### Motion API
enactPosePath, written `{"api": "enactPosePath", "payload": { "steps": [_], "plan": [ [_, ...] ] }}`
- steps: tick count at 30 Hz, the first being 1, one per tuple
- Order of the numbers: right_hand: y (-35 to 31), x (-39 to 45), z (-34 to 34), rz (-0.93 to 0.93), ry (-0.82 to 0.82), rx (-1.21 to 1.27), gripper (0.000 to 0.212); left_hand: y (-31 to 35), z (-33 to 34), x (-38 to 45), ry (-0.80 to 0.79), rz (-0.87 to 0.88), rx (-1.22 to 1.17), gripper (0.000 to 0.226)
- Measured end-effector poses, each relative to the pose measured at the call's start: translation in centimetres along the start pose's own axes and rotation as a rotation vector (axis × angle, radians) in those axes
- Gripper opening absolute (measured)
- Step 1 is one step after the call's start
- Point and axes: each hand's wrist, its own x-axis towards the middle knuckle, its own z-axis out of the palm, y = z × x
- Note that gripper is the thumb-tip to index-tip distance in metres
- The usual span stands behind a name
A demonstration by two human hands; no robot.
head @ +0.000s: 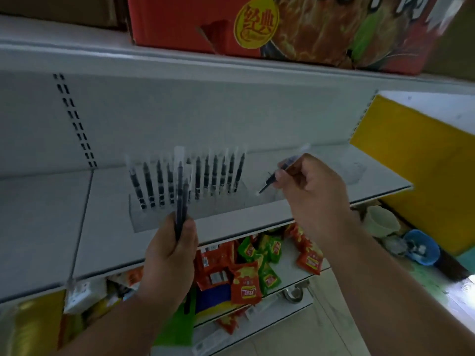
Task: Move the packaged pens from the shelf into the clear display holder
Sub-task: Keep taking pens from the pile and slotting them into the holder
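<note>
Two pens (180, 201) in left grip (169, 253), one pen (279, 173) (tilted) pinched in right grip (311, 196).

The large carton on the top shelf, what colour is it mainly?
Mainly red, with a yellow round badge; the carton shows in the head view.

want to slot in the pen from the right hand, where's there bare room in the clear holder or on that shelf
The clear display holder is crowded on its left with standing packaged pens; its right end, under the right hand, looks free. The shelf is bare left of the holder. The left hand blocks the holder's front.
</note>
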Motion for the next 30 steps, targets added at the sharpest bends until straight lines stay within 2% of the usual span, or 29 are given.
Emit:
{"api": "enactPosePath", "payload": {
  "steps": [5, 11, 22, 30],
  "plan": [
    [3.4, 5.8, 0.0, -0.091, -0.163, 0.034, 0.006, -0.7, 4.3, -0.7, 0.148, -0.007, -0.055, 0.028],
    [5.0, 10.1, 2.4, -0.185, -0.348, -0.08, 0.014, -0.8, 6.6, -0.8, 0.324, 0.001, 0.008, 0.027],
    [5.6, 12.6, 4.0, -0.221, -0.413, -0.116, 0.02, -0.3, 7.1, 0.0, 0.367, 0.011, 0.117, 0.027],
    [6.6, 12.3, 4.8, -0.199, -0.469, -0.141, 0.021, -0.1, 6.6, 0.8, 0.347, 0.004, 0.06, 0.02]
  ]
}}
